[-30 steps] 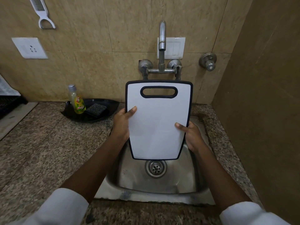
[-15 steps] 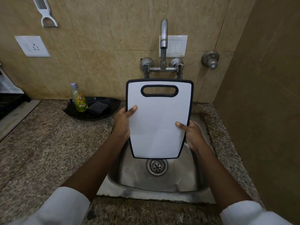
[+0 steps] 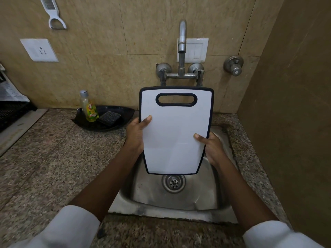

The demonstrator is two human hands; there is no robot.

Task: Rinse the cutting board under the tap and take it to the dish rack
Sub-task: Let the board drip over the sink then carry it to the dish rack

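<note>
A white cutting board (image 3: 174, 138) with a dark rim and a slot handle at its top is held upright over the steel sink (image 3: 179, 197). My left hand (image 3: 137, 134) grips its left edge, thumb on the face. My right hand (image 3: 212, 147) grips its right edge lower down, thumb on the face too. The tap (image 3: 181, 45) rises from the wall just above the board's top edge; no water is visible from its spout. The sink drain (image 3: 173, 182) shows right below the board. At the far left edge lies part of a black dish rack (image 3: 12, 110).
A black dish (image 3: 123, 111) left of the sink holds a soap bottle (image 3: 89, 107) and a scrub pad (image 3: 109, 117). A valve knob (image 3: 233, 66) sticks out of the wall at right. A brown wall (image 3: 293, 122) closes in the right side. Granite counter (image 3: 44, 158) spreads to the left.
The board and both hands stay almost where they were; the board sits very slightly higher over the drain. Grips are unchanged.
</note>
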